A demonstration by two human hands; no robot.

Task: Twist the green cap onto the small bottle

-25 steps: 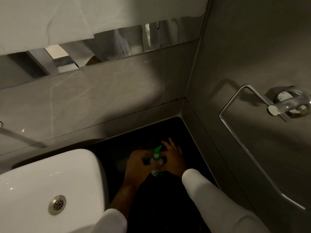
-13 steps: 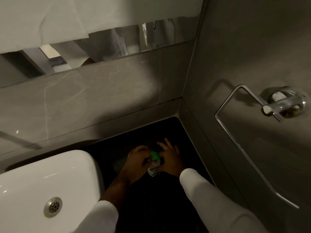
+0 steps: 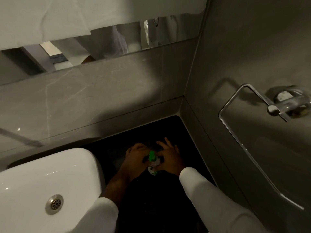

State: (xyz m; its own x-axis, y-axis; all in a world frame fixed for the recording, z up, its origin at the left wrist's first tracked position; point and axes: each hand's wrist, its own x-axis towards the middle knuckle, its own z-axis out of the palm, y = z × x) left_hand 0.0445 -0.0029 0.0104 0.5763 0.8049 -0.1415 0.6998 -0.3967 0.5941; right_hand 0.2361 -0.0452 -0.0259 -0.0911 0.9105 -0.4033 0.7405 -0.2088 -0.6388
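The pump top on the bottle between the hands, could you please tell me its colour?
Bright green pump top, clearest in the head view.

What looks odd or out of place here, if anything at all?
Only one thing: a white cloth hangs over most of the mirror, which is unusual. Otherwise nothing looks spilled or broken. Both hands, left hand and right hand, hold a green-topped bottle on the dark counter beside the sink.

The counter [image 3: 168,207] is a narrow dark strip hemmed in by the basin [image 3: 50,174] on the left, the back wall [image 3: 101,98] ahead and the side wall [image 3: 252,47] on the right. A towel ring [image 3: 235,140] juts from the side wall above the strip's right edge.
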